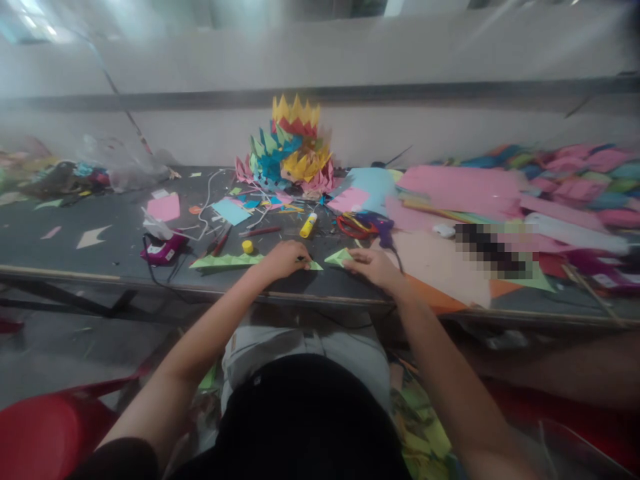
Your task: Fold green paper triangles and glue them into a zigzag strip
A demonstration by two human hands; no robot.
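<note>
My left hand (289, 259) is closed on the right end of a light green folded paper strip (225, 263), which has a row of pointed folds and lies along the table's front edge. The strip's tip shows just past my fingers. My right hand (374, 268) pinches a small light green folded paper triangle (337, 257). Its point faces the strip, with a small gap between the two. Beyond my hands lie a yellow glue stick (309, 225) and a yellow cap (248, 247).
Folded paper crowns (283, 157) are stacked by the wall. Red-handled scissors (350, 227) and a purple glue gun (384, 230) lie beyond my right hand. Pink paper sheets (460, 190) cover the table's right side. A purple device (163, 250) with a cord sits at left.
</note>
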